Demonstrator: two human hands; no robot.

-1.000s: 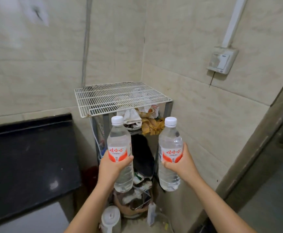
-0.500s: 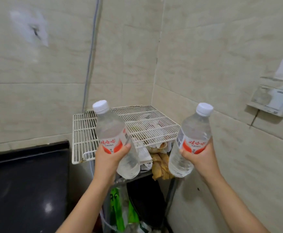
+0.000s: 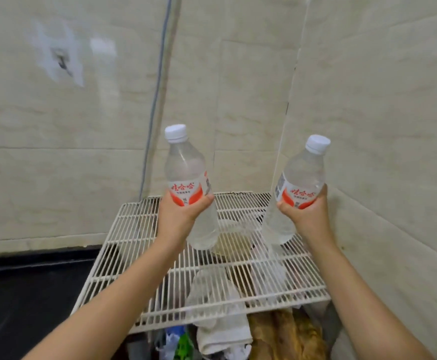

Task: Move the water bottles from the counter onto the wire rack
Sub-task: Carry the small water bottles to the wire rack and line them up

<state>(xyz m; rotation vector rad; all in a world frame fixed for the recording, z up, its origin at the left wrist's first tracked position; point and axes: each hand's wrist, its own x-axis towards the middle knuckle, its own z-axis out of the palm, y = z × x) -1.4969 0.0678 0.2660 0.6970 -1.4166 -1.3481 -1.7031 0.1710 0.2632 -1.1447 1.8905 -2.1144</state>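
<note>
I hold two clear water bottles with white caps and red-and-white labels above the white wire rack [image 3: 134,245] in the tiled corner. My left hand [image 3: 179,216] grips the left bottle [image 3: 186,172] at its label, nearly upright over the rack's middle. My right hand [image 3: 308,216] grips the right bottle [image 3: 300,175], which leans to the right over the rack's right side. Both bottle bases hang just above the wires; whether either touches them I cannot tell.
The black counter [image 3: 25,289] lies to the left of the rack. Under the wires sit white cloths [image 3: 220,331], a brown cloth [image 3: 287,336] and green packaging [image 3: 183,344]. Tiled walls close in behind and on the right; a grey cable [image 3: 155,100] runs down the back wall.
Both hands have carried the bottles forward and up, from in front of the rack to over its top. The view has moved closer and the rack fills more of the frame.
</note>
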